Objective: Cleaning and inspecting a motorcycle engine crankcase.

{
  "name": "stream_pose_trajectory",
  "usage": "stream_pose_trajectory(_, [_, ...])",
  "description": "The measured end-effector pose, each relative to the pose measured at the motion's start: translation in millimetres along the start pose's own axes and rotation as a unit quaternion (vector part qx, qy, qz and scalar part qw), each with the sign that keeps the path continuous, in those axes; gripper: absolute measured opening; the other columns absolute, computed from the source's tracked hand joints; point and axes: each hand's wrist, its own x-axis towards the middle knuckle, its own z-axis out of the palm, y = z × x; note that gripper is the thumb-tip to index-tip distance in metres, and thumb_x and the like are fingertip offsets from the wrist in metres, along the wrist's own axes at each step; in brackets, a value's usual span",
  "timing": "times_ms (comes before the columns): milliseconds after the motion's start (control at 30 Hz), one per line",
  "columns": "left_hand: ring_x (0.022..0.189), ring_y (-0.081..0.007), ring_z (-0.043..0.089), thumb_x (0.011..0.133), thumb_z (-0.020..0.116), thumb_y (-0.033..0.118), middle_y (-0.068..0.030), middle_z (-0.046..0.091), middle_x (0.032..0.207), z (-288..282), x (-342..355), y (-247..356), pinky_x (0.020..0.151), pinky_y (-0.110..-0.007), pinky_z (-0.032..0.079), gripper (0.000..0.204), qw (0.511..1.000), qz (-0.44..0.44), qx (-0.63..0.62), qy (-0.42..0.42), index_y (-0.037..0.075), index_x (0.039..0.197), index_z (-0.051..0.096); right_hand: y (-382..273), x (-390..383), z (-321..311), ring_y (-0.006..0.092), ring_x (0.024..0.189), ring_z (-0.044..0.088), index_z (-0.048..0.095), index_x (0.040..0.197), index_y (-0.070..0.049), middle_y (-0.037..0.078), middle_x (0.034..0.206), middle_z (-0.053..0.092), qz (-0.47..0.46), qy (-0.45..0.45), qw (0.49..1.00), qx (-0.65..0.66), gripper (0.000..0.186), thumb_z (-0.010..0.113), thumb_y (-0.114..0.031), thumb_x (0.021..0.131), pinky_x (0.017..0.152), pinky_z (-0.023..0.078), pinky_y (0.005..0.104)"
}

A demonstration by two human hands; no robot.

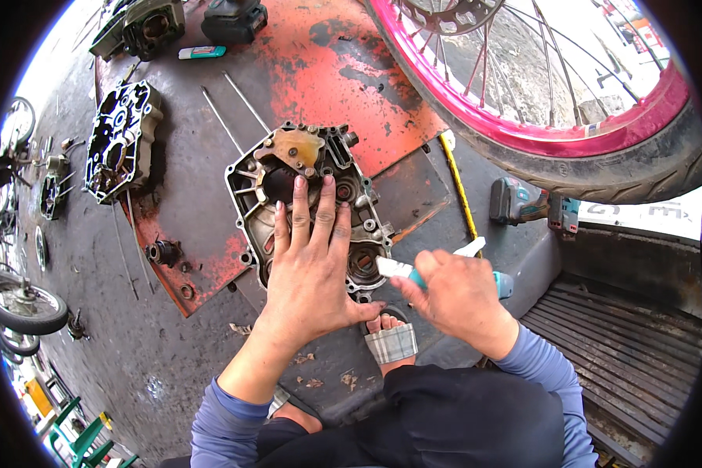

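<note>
You wear this view on your head, as the left of two side-by-side fisheye cameras. It looks steeply down past your lap (476, 413) onto the engine case (357, 209), near enough that your left hand (308, 269) and right hand (456, 296) fill much of the middle. Its wide, round field reaches the pink-rimmed wheel (550, 140) at upper right and bends straight edges outward toward the rim.
</note>
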Motion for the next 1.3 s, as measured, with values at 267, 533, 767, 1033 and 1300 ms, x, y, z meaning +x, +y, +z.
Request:
stream_pose_trajectory(267, [0.162,-0.0513,0.008,0.053,0.085,0.069,-0.0260,0.019,0.174,-2,0,1,0.128,-0.063,0.014,0.133,1.000,-0.004,-0.014,0.002,-0.005,0.156,0.045,-6,-1,-2,0.0298,0.057,0.067,0.061,0.080,-0.010,0.008,0.066,0.062,-0.036,-0.033,0.998,0.049,0.045,0.072,-0.050,0.095,0.051,0.049,0.0429])
stream_pose_trajectory(533, [0.162,-0.0511,0.007,0.052,0.087,0.064,-0.0268,0.019,0.173,-3,1,3,0.129,-0.062,0.012,0.131,1.000,-0.004,-0.025,0.004,-0.006,0.155,0.046,-6,-2,1,0.0274,0.055,0.068,0.061,0.079,-0.011,0.007,0.065,0.062,-0.060,-0.006,0.998,0.023,0.047,0.069,-0.053,0.097,0.049,0.051,0.0405])
stream_pose_trajectory(767, [0.162,-0.0516,0.006,0.054,0.084,0.069,-0.0269,0.019,0.173,-2,2,2,0.129,-0.063,0.012,0.131,1.000,0.002,0.002,-0.004,-0.006,0.154,0.046,0,-2,3,0.0276,0.055,0.067,0.061,0.080,-0.011,0.007,0.066,0.062,-0.055,0.009,0.998,0.016,0.048,0.069,-0.055,0.096,0.047,0.051,0.0417])
stream_pose_trajectory(1033, [0.161,-0.0520,0.006,0.053,0.085,0.068,-0.0265,0.018,0.174,-1,0,2,0.128,-0.064,0.014,0.131,1.000,-0.006,-0.006,-0.001,-0.006,0.154,0.047,-2,-2,3,0.0282,0.055,0.068,0.059,0.078,-0.011,0.008,0.065,0.061,-0.088,-0.018,0.996,0.010,0.048,0.068,-0.054,0.097,0.048,0.052,0.0413])
stream_pose_trajectory(1300, [0.162,-0.0513,0.007,0.051,0.087,0.064,-0.0248,0.017,0.175,-4,2,3,0.128,-0.064,0.015,0.131,1.000,-0.006,-0.004,-0.009,-0.004,0.155,0.046,3,2,-3,0.0278,0.056,0.067,0.060,0.079,-0.010,0.009,0.067,0.062,-0.072,-0.015,0.997,0.014,0.049,0.067,-0.055,0.097,0.049,0.052,0.0404])
